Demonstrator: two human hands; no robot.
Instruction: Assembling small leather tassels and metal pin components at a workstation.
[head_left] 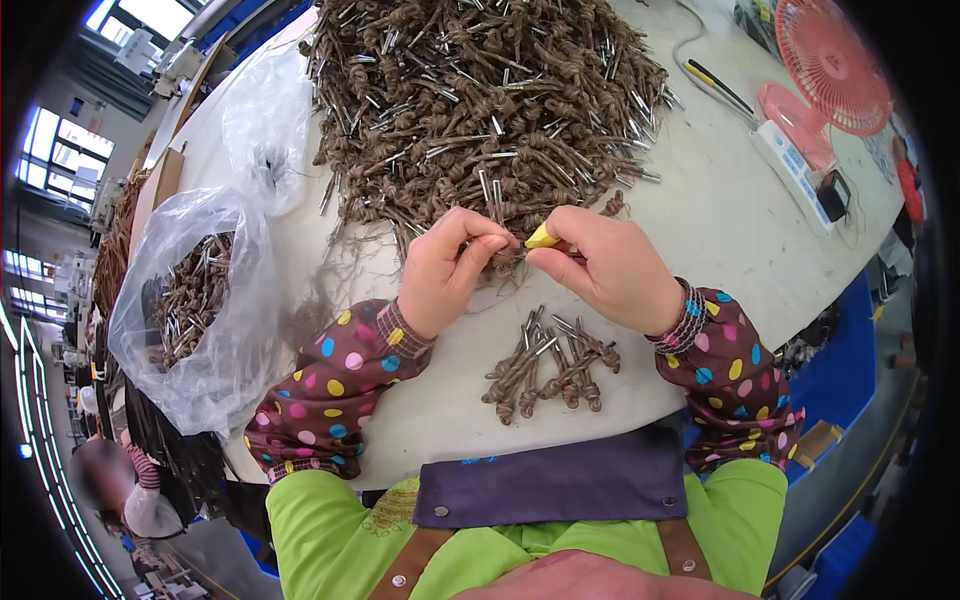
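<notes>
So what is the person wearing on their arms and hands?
Both hands are bare, with no gloves: the left hand and the right hand. Each forearm is covered by a dark brown sleeve cover dotted with pink, yellow, blue and orange spots, gathered at the wrist with a striped cuff. Above them come bright green sleeves.

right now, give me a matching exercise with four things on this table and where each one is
Things:
1. pink fan
2. clear plastic bag of brown knotted pieces
3. small yellow piece
4. small bundle of brown knotted pieces

Places:
A. pinched in the right hand, next to the left hand
B. far right of the table
C. on the table just below the hands
D. at the table's left edge

Pairs: 1-B, 2-D, 3-A, 4-C
</notes>
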